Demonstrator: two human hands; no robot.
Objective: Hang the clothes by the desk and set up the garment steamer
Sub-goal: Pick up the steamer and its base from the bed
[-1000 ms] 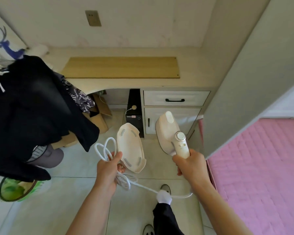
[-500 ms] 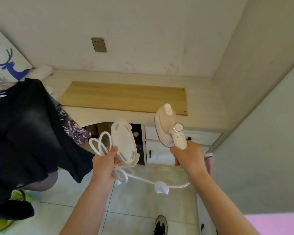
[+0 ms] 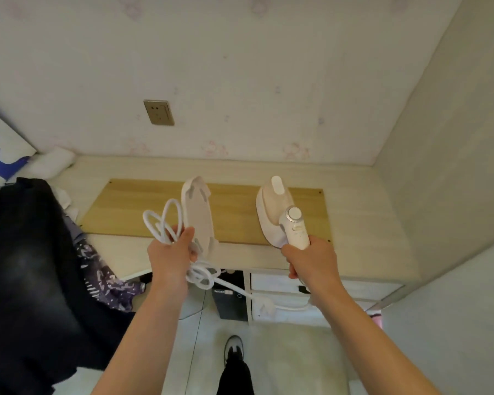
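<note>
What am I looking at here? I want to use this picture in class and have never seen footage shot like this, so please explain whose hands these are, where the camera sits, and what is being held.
The picture comes from a wide-angle camera worn on a person's head, looking forward and down, so both bare arms reach in from below. The right hand grips the handle of a white garment steamer. The left hand holds an oval white base plate together with loops of the steamer's white cord, which hangs across to the steamer. Ahead is a pale desk with a wooden board lying on it, and a wall socket above. Dark clothes hang at the left.
</note>
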